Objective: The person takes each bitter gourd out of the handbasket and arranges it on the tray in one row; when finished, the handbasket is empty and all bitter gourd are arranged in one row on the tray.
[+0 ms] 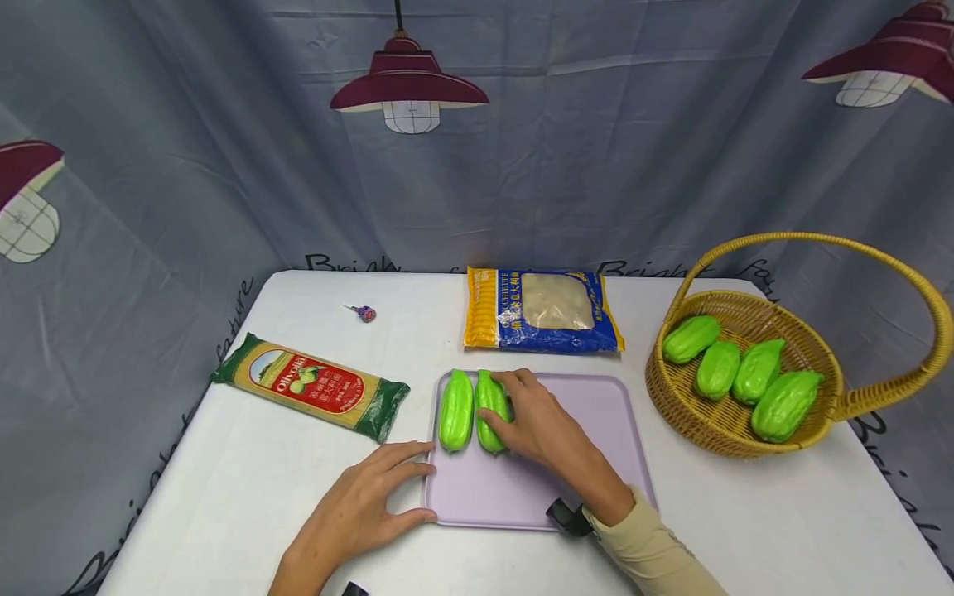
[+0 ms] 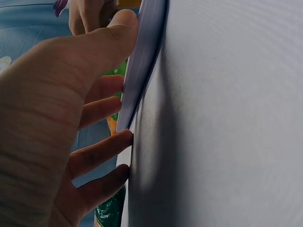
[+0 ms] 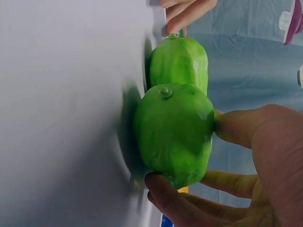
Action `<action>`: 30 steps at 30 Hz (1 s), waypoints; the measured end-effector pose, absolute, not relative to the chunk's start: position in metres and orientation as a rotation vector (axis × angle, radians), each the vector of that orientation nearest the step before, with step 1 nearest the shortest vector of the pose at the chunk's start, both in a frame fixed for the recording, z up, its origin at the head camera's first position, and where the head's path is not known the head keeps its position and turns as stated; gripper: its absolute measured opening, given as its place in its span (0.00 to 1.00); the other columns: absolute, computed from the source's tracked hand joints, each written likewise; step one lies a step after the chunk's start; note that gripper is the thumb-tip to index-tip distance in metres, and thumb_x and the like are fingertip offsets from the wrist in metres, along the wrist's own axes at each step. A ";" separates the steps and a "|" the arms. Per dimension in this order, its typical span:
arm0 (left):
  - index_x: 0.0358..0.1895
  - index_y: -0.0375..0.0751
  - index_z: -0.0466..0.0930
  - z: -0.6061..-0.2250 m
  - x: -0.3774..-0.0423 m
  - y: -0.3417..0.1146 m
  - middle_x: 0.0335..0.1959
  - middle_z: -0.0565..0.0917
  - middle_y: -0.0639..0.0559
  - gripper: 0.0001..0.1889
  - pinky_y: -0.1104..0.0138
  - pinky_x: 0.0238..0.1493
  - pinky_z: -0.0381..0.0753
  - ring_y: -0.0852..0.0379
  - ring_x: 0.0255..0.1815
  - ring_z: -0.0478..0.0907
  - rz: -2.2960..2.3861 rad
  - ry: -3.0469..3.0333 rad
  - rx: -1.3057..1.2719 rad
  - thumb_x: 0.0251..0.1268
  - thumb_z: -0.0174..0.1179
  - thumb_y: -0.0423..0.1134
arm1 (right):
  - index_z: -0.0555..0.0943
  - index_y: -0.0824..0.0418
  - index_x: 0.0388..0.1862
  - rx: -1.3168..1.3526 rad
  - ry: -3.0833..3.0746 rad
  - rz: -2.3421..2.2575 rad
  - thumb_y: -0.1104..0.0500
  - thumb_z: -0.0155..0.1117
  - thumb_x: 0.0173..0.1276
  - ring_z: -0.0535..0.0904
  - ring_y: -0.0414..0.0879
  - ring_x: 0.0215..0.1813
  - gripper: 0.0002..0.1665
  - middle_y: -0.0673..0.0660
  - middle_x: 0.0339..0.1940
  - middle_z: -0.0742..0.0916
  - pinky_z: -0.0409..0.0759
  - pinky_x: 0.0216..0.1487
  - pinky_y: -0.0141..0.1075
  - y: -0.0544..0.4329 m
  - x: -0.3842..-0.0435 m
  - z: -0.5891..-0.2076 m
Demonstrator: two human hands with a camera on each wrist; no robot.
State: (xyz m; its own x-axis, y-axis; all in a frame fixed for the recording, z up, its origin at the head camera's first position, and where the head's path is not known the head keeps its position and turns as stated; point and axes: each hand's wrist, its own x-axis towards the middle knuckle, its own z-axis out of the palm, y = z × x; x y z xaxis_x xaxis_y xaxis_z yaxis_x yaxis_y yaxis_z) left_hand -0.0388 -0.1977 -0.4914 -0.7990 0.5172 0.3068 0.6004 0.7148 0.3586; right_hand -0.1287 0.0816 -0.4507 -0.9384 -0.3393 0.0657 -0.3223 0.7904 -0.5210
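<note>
Two bright green papayas lie side by side at the left of the lilac tray (image 1: 547, 492). My right hand (image 1: 540, 422) holds the right-hand papaya (image 3: 173, 135), its thumb on one side and its fingers on the other. The left-hand papaya (image 1: 456, 411) sits close beside it, untouched by that hand. My left hand (image 1: 365, 501) rests at the tray's left edge, fingers spread, with fingertips against the rim in the left wrist view. Several more papayas (image 1: 786, 406) lie in the wicker basket (image 1: 663, 406) on the right.
Behind the tray lies a blue and yellow pasta bag (image 1: 547, 310). A long spaghetti pack (image 1: 313, 385) lies left of the tray, and a small lollipop (image 1: 365, 314) farther back. The basket's tall handle (image 1: 942, 331) arches over the right side of the white table (image 1: 224, 488).
</note>
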 end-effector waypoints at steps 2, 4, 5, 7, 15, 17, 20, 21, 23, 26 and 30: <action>0.56 0.54 0.90 -0.492 -0.039 -0.198 0.71 0.82 0.59 0.27 0.56 0.66 0.86 0.55 0.70 0.80 -0.671 -2.734 -0.900 0.56 0.80 0.63 | 0.77 0.62 0.73 -0.549 2.945 -0.855 0.46 0.76 0.73 0.85 0.54 0.51 0.37 0.65 0.63 0.83 0.90 0.52 0.53 0.081 -0.128 -0.452; 0.56 0.54 0.90 -0.492 -0.039 -0.198 0.71 0.82 0.59 0.27 0.56 0.65 0.86 0.55 0.70 0.80 -0.670 -2.731 -0.902 0.57 0.79 0.63 | 0.77 0.61 0.74 -0.552 2.945 -0.865 0.46 0.76 0.73 0.85 0.54 0.52 0.37 0.65 0.63 0.83 0.90 0.54 0.53 0.081 -0.128 -0.452; 0.56 0.54 0.90 -0.492 -0.039 -0.198 0.71 0.82 0.59 0.27 0.57 0.66 0.86 0.55 0.70 0.80 -0.670 -2.729 -0.902 0.57 0.80 0.63 | 0.77 0.62 0.74 -0.554 2.946 -0.868 0.46 0.75 0.73 0.85 0.54 0.53 0.37 0.65 0.63 0.83 0.89 0.54 0.53 0.081 -0.127 -0.452; 0.56 0.54 0.90 -0.492 -0.039 -0.198 0.71 0.82 0.60 0.27 0.57 0.66 0.86 0.55 0.70 0.80 -0.669 -2.727 -0.902 0.56 0.80 0.63 | 0.76 0.62 0.74 -0.557 2.944 -0.872 0.45 0.75 0.74 0.84 0.54 0.52 0.38 0.65 0.63 0.83 0.89 0.54 0.53 0.082 -0.127 -0.452; 0.57 0.56 0.89 -0.491 -0.038 -0.198 0.72 0.81 0.61 0.27 0.58 0.66 0.86 0.57 0.70 0.80 -0.663 -2.749 -0.890 0.57 0.79 0.63 | 0.75 0.61 0.76 -0.550 2.952 -0.842 0.45 0.72 0.76 0.81 0.50 0.46 0.37 0.64 0.65 0.82 0.87 0.45 0.48 0.092 -0.127 -0.449; 0.57 0.56 0.89 -0.491 -0.038 -0.198 0.72 0.81 0.61 0.27 0.58 0.66 0.86 0.57 0.70 0.80 -0.666 -2.752 -0.888 0.57 0.80 0.63 | 0.75 0.62 0.76 -0.543 2.964 -0.846 0.46 0.72 0.76 0.82 0.50 0.46 0.36 0.64 0.64 0.83 0.87 0.44 0.47 0.096 -0.127 -0.448; 0.57 0.55 0.89 -0.492 -0.037 -0.198 0.72 0.81 0.60 0.27 0.58 0.66 0.86 0.56 0.70 0.80 -0.671 -2.751 -0.890 0.57 0.80 0.62 | 0.76 0.62 0.75 -0.530 2.974 -0.870 0.48 0.73 0.76 0.84 0.51 0.48 0.35 0.64 0.62 0.83 0.87 0.44 0.46 0.105 -0.126 -0.447; 0.57 0.55 0.89 -0.492 -0.037 -0.198 0.72 0.81 0.60 0.27 0.57 0.66 0.86 0.56 0.70 0.80 -0.673 -2.750 -0.891 0.57 0.80 0.62 | 0.76 0.62 0.75 -0.525 2.978 -0.872 0.49 0.73 0.76 0.85 0.52 0.49 0.35 0.64 0.62 0.83 0.88 0.44 0.47 0.107 -0.126 -0.446; 0.56 0.55 0.89 -0.492 -0.037 -0.198 0.72 0.81 0.60 0.27 0.57 0.65 0.86 0.55 0.70 0.80 -0.674 -2.743 -0.893 0.57 0.80 0.62 | 0.76 0.63 0.75 -0.514 2.979 -0.877 0.49 0.72 0.76 0.86 0.54 0.50 0.35 0.65 0.64 0.83 0.89 0.46 0.48 0.113 -0.127 -0.445; 0.56 0.55 0.89 -0.492 -0.036 -0.198 0.71 0.81 0.59 0.27 0.56 0.65 0.87 0.55 0.69 0.80 -0.670 -2.741 -0.889 0.57 0.80 0.62 | 0.75 0.63 0.76 -0.475 2.985 -0.875 0.49 0.71 0.77 0.87 0.57 0.54 0.35 0.66 0.65 0.82 0.90 0.48 0.51 0.124 -0.129 -0.441; 0.56 0.55 0.89 -0.491 -0.036 -0.197 0.71 0.81 0.60 0.27 0.57 0.65 0.87 0.55 0.69 0.80 -0.659 -2.751 -0.879 0.57 0.80 0.63 | 0.74 0.63 0.77 -0.436 3.011 -0.872 0.49 0.70 0.78 0.87 0.60 0.57 0.35 0.67 0.68 0.82 0.90 0.51 0.56 0.142 -0.130 -0.434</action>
State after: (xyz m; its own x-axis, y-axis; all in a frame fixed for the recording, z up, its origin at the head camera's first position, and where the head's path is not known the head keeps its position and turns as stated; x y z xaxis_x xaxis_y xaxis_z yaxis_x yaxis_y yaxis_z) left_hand -0.0365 -0.1972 -0.4910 -0.8092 0.5072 0.2966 0.5866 0.7271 0.3567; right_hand -0.1305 0.1423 -0.4337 -0.9618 -0.2556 0.0983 -0.2686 0.8103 -0.5208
